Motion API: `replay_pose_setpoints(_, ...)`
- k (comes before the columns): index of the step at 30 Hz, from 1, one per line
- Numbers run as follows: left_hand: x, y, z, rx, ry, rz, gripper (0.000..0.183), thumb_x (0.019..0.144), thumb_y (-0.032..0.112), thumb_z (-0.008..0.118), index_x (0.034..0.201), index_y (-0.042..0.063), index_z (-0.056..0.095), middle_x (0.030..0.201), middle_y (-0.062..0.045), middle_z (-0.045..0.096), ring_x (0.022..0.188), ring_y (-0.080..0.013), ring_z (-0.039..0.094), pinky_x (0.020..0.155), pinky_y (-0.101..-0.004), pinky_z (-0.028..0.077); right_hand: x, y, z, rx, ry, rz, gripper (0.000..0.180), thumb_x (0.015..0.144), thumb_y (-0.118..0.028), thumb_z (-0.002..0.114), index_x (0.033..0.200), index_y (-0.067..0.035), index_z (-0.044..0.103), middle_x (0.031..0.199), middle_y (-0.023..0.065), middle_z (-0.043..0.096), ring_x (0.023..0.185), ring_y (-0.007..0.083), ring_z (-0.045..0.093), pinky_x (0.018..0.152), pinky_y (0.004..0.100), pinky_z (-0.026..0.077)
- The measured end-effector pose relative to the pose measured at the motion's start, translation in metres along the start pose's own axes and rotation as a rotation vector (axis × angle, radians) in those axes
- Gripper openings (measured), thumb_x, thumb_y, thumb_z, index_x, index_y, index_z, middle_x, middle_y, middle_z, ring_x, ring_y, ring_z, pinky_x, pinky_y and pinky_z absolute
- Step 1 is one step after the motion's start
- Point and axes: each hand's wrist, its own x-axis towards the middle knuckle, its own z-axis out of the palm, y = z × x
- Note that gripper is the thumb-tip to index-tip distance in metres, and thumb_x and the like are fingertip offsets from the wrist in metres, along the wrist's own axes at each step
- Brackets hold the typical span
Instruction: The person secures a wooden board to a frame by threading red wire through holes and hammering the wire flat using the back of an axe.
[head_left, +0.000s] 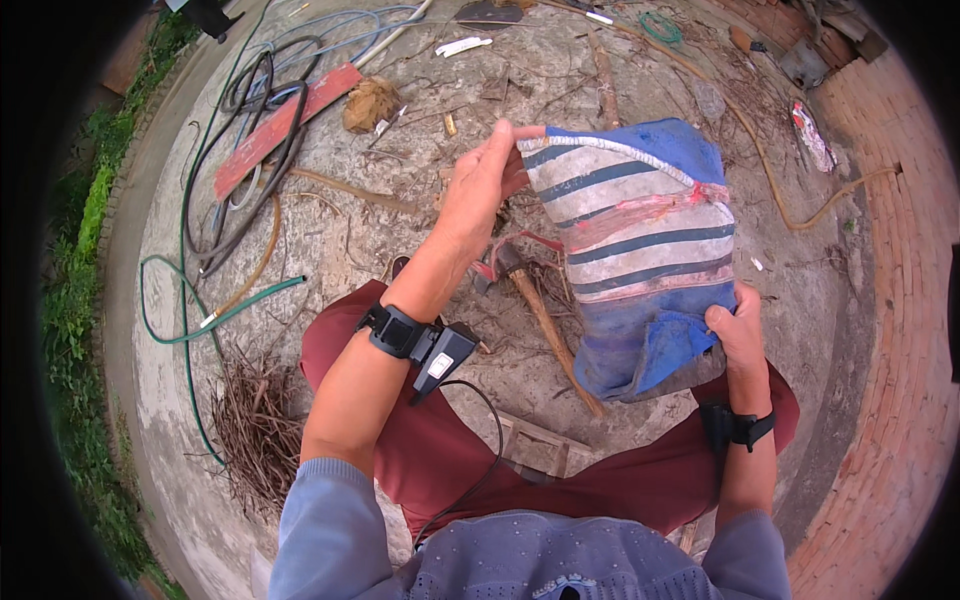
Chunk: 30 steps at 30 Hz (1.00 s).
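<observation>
Both hands hold up a worn, folded striped cloth (645, 232), blue, white and dark teal with reddish stains and a thick white stitched edge. My left hand (484, 172) grips its upper left corner, thumb on the near side. At the lower right, my right hand (739, 322) pinches the edge, with the thumb over a turned-up blue flap (667, 349). Beneath the cloth, a tool with a dark metal head (510, 259) and a wooden handle (551, 326) lies on the ground. A red strap (525, 240) runs beside its head; the cloth hides part of it.
A bundle of thin twigs (255, 435) lies left of my knees. Further off are coiled dark hoses (259, 120), a red board (285, 131) and a green hose (255, 304). A tan hose (765, 165) reaches a brick wall (892, 315) at right. Part of a wooden frame (559, 457) shows between my legs.
</observation>
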Motion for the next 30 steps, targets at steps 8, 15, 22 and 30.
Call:
replay_pose_setpoints(8, -0.002, -0.001, -0.004, 0.487, 0.006, 0.295, 0.042, 0.086, 0.036, 0.047, 0.111, 0.002, 0.050, 0.102, -0.007, 0.053, 0.094, -0.0149, 0.050, 0.080, -0.0281, 0.039, 0.003, -0.005, 0.006, -0.165, -0.012, 0.058, 0.044, 0.065, -0.020, 0.071, 0.095, 0.006, 0.055, 0.084, 0.0061, 0.058, 0.074, 0.0092, 0.051, 0.066, 0.0233, 0.043)
replay_pose_setpoints(15, -0.005, -0.023, 0.001, 0.433, 0.120, -0.076, 0.039, 0.084, 0.036, 0.051, 0.104, 0.002, 0.049, 0.102, -0.009, 0.052, 0.096, -0.0155, 0.051, 0.075, -0.0278, 0.042, 0.011, 0.001, 0.011, -0.153, 0.112, 0.013, 0.041, 0.068, -0.022, 0.070, 0.094, 0.007, 0.055, 0.081, 0.0064, 0.059, 0.073, 0.0090, 0.051, 0.066, 0.0236, 0.043)
replay_pose_setpoints(22, -0.015, -0.026, 0.031, 0.267, -0.197, -0.170, 0.041, 0.086, 0.037, 0.047, 0.105, 0.001, 0.048, 0.098, -0.009, 0.055, 0.091, -0.0136, 0.052, 0.074, -0.0258, 0.043, 0.017, -0.012, 0.020, 0.190, 0.388, -0.096, 0.035, 0.074, -0.020, 0.065, 0.094, 0.006, 0.056, 0.084, 0.0063, 0.058, 0.071, 0.0090, 0.052, 0.065, 0.0220, 0.043)
replay_pose_setpoints(30, -0.023, -0.028, 0.050, 0.031, -0.288, -0.129, 0.058, 0.076, 0.039, 0.061, 0.115, 0.001, 0.042, 0.107, -0.008, 0.052, 0.096, -0.0158, 0.050, 0.083, -0.0292, 0.041, 0.014, -0.008, 0.050, 0.160, 0.287, -0.173, 0.039, 0.069, -0.021, 0.070, 0.092, 0.006, 0.054, 0.081, 0.0067, 0.059, 0.071, 0.0082, 0.052, 0.063, 0.0227, 0.044)
